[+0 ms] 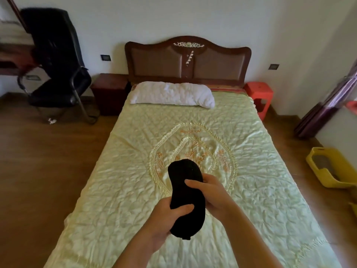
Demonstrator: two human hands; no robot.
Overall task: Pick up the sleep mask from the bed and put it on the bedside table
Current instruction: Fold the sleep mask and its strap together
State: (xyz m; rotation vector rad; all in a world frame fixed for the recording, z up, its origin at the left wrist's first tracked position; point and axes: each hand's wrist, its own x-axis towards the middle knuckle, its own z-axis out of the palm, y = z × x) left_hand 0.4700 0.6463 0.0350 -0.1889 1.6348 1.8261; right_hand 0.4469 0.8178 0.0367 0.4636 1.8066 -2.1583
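Gripping the black sleep mask (pixel 185 198) above the bed (pixel 241 171), left hand (pixel 166 219) and right hand (pixel 210 192), thumbs on top.

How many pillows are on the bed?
1. A white pillow lies across the head of the bed, just below the headboard. No other pillow shows, though the bed's near end is cut off by the picture's edge.

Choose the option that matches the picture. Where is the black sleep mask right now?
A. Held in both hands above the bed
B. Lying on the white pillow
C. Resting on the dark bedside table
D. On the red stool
A: the sleep mask is gripped by the left hand and right hand over the bed.
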